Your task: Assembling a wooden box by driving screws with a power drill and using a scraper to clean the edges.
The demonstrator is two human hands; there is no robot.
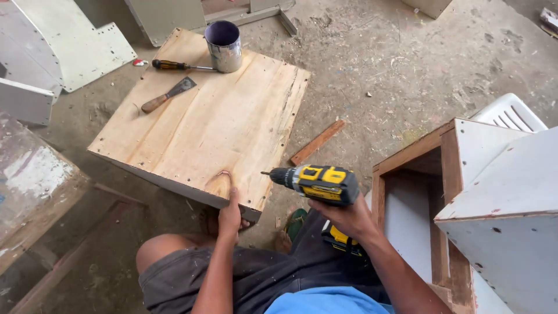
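- One plywood board [203,122], lying flat on the floor in front of you; your left hand [230,216] clamped its near edge, thumb on top.
- One yellow-and-black drill [317,184]; your right hand [347,220] closed round its grip, bit level, pointing at the board's near right corner.
- One metal can [224,45], round, purple inside, upright at the board's far edge.
- One screwdriver [181,66], touching the can.
- One scraper [168,95], wooden handle, on the board.
- One wood strip [317,142] on the dusty floor [407,70].
- One white-faced cabinet [465,203], open, to your right.
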